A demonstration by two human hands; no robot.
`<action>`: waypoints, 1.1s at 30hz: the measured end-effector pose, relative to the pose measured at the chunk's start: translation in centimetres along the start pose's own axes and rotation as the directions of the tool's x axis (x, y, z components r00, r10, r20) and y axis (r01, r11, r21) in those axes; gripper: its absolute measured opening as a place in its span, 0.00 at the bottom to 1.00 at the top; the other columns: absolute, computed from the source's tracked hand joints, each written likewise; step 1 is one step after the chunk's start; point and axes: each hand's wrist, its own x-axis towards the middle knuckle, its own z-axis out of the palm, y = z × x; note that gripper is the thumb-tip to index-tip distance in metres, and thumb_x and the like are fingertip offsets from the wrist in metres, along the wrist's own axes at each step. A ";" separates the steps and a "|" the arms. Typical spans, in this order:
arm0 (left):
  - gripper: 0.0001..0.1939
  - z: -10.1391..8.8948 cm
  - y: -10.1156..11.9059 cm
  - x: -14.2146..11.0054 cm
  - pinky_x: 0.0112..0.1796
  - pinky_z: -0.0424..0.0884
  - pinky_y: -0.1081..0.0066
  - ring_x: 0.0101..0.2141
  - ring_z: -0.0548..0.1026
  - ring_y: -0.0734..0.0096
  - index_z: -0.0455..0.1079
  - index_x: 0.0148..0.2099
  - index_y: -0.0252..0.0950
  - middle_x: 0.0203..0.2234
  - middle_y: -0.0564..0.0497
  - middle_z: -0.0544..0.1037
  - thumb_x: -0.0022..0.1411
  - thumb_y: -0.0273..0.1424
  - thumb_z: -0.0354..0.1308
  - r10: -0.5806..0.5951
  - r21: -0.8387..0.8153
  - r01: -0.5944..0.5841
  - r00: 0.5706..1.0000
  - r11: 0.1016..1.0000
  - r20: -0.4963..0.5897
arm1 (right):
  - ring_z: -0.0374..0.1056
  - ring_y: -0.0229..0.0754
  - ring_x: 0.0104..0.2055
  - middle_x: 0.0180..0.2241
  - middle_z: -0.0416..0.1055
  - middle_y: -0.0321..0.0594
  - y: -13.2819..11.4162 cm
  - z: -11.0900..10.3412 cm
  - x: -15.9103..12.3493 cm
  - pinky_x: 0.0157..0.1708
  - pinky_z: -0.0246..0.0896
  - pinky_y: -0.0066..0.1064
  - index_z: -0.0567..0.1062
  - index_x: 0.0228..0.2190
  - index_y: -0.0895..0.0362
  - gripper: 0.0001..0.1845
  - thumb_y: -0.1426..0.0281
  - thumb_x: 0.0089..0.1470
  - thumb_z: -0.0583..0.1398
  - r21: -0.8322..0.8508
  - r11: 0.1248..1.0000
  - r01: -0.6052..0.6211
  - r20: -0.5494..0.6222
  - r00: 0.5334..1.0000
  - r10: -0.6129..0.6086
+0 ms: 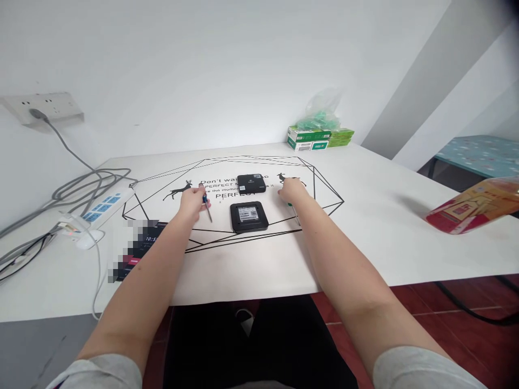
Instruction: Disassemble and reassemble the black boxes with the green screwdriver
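My left hand (193, 201) is closed on a screwdriver (208, 209) with a blue handle, its metal shaft angled down to the right. On the other side, my right hand (292, 190) has its fingers closed on a second screwdriver (295, 213); a bit of green handle and a thin shaft show under the hand. Between the hands lies a flat black square box (251, 183) with small labels on top. Nearer to me is a similar black piece (249, 216), with a raised rim and a white printed label inside. Neither hand touches these two black pieces.
The white table (251, 270) bears a printed mat pattern. At left are a power strip (106, 205), cables and a dark-screened device (148, 243) beside my left forearm. Green boxes (310, 135) with a plastic bag stand by the wall. A red-yellow package (472, 208) lies right.
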 end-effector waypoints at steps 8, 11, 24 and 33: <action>0.09 1.6 1.2 -2.4 0.52 0.83 0.49 0.41 0.86 0.62 0.62 0.44 0.40 0.40 0.46 0.81 0.82 0.29 0.57 -0.116 -0.698 0.182 0.983 0.692 0.141 | 0.67 0.69 0.68 0.62 0.72 0.59 -5.5 -0.4 -3.5 0.70 0.60 0.64 0.80 0.53 0.55 0.29 0.58 0.52 0.73 -0.220 0.955 0.199 0.410 0.907 -0.094; 0.09 2.0 1.5 -3.0 0.53 0.82 0.48 0.43 0.86 0.62 0.61 0.44 0.41 0.42 0.45 0.81 0.84 0.29 0.52 -0.100 -0.739 0.162 0.987 0.653 0.129 | 0.70 0.66 0.67 0.67 0.70 0.50 -7.5 -0.7 -4.9 0.69 0.66 0.59 0.74 0.66 0.47 0.49 0.51 0.45 0.77 -0.167 0.885 0.434 0.791 0.595 -0.143; 0.06 2.4 1.4 -3.1 0.48 0.84 0.54 0.35 0.86 0.65 0.62 0.49 0.43 0.35 0.54 0.77 0.79 0.31 0.58 0.070 -0.659 -0.021 0.996 0.752 0.048 | 0.53 0.70 0.76 0.74 0.59 0.50 -5.9 0.1 -6.6 0.73 0.55 0.61 0.63 0.74 0.45 0.64 0.48 0.40 0.78 -0.143 0.886 0.441 0.821 0.553 -0.143; 0.24 2.3 1.5 -5.6 0.45 0.83 0.70 0.38 0.85 0.69 0.69 0.64 0.48 0.45 0.51 0.80 0.70 0.26 0.67 0.365 -0.513 -0.280 0.929 0.812 0.070 | 0.54 0.72 0.75 0.74 0.60 0.50 -5.9 0.3 -6.6 0.72 0.57 0.64 0.64 0.73 0.44 0.65 0.46 0.38 0.78 -0.155 0.880 0.448 0.813 0.564 -0.144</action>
